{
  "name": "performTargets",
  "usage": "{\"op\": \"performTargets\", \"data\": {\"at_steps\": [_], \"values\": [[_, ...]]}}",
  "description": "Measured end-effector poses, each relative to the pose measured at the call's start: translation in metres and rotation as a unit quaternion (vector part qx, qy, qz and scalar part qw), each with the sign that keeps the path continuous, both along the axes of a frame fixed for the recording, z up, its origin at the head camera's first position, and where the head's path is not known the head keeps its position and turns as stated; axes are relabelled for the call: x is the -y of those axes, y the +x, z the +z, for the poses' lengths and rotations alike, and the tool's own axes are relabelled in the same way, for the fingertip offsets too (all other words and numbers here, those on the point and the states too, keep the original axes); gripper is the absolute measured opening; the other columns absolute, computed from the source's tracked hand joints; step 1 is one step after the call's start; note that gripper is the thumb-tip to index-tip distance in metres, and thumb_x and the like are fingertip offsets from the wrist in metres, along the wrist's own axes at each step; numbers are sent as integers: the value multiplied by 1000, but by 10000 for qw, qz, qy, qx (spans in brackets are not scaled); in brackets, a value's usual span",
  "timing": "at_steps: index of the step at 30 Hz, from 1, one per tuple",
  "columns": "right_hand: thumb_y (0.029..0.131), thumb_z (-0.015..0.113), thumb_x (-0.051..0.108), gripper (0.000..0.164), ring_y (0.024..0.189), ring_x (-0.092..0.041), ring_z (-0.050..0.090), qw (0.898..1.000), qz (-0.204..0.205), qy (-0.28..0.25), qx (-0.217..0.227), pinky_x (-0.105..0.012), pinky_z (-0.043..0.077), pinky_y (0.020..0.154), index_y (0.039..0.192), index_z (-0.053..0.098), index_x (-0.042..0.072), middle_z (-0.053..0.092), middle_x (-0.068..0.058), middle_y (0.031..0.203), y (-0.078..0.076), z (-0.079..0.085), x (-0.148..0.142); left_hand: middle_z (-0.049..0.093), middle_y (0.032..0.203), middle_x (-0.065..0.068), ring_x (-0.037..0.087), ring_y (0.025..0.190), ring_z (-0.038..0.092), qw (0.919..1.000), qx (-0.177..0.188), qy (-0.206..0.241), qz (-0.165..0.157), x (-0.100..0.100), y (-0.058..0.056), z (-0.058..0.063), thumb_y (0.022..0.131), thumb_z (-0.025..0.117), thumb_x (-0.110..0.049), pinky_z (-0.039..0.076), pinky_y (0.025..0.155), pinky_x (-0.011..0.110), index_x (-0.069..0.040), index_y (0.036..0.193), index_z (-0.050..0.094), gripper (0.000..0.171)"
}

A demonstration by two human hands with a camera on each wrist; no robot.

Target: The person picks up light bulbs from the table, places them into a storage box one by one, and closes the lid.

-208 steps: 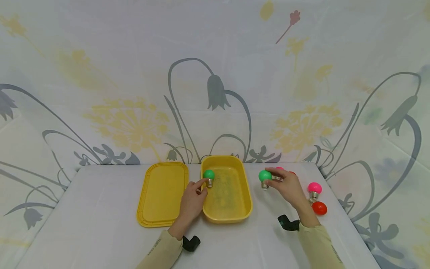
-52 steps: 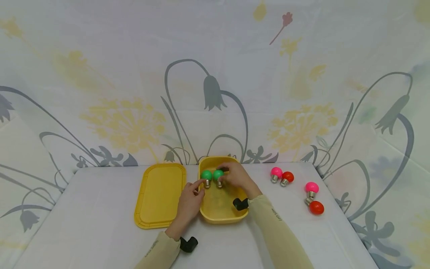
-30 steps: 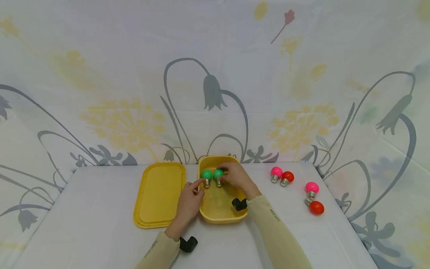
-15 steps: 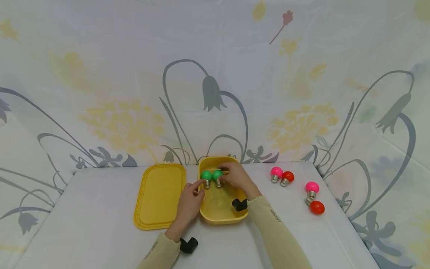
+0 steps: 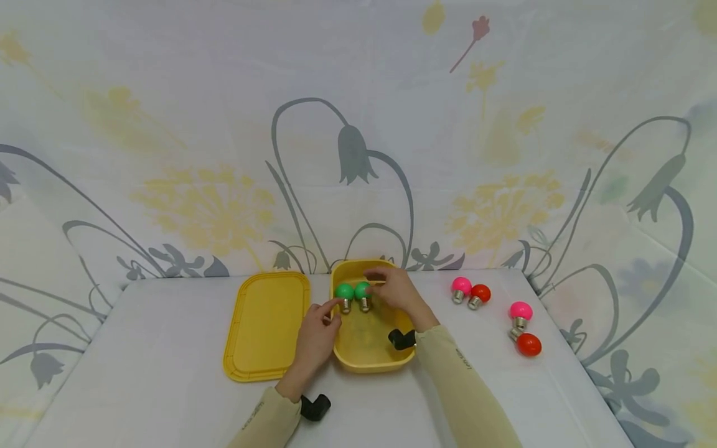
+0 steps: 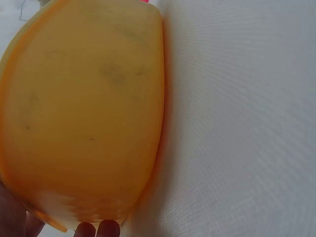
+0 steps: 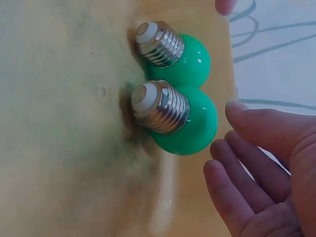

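Two green light bulbs lie side by side in the yellow container, the left bulb [image 5: 344, 291] and the right bulb [image 5: 363, 290]; their round tops touch. At the container's left side [image 5: 335, 348], my left hand [image 5: 316, 333] grips the wall, its index finger reaching over the rim near the left bulb's base. In the left wrist view, fingertips [image 6: 107, 228] press the container's outer wall [image 6: 84, 123]. My right hand [image 5: 398, 291] hovers inside, just right of the right bulb. The right wrist view shows its thumb and fingers apart from the bulb [image 7: 190, 123], holding nothing.
A yellow lid [image 5: 267, 326] lies flat left of the container. On the right of the white table rest a pink bulb [image 5: 462, 285] beside a red bulb [image 5: 480, 293], and nearer, another pink bulb [image 5: 521, 310] and red bulb [image 5: 529, 344]. A patterned cloth hangs behind.
My right hand brought the second green bulb from the right side of the table into the container. It has just let go of it. My left hand stays at the wall.
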State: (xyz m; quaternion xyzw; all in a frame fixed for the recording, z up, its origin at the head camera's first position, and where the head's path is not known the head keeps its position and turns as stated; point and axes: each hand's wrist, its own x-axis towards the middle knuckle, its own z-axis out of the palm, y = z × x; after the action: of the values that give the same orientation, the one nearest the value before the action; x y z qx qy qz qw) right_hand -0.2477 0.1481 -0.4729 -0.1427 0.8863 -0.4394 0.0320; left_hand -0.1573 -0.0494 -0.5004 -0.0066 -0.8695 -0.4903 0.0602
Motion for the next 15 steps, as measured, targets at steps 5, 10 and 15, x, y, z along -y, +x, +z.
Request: {"op": "performTargets", "data": {"at_steps": [5,10,15], "values": [[85,77,6,36,113,-29,64,9990,52,-437,-76,-42,50,94,120,70,4,69,-11,117,0,0,-3,51,88,5,17,72,49,10000,-25,-30,11,-1,0,0,95,61,-14,41,61,30,-15,125,70,32],[86,76,4,35,112,-29,65,9972,50,-742,2,-40,50,94,120,70,2,69,-12,118,-1,0,-6,51,89,5,17,73,49,9999,111,-15,-6,-1,0,0,96,60,-15,41,62,30,-16,127,69,33],[87,74,5,36,114,-29,64,9950,78,-983,186,-40,49,96,123,69,2,68,-13,120,-1,2,-7,52,90,5,17,73,50,10000,80,-8,-22,0,0,1,95,60,-15,41,62,30,-15,127,69,33]]}}
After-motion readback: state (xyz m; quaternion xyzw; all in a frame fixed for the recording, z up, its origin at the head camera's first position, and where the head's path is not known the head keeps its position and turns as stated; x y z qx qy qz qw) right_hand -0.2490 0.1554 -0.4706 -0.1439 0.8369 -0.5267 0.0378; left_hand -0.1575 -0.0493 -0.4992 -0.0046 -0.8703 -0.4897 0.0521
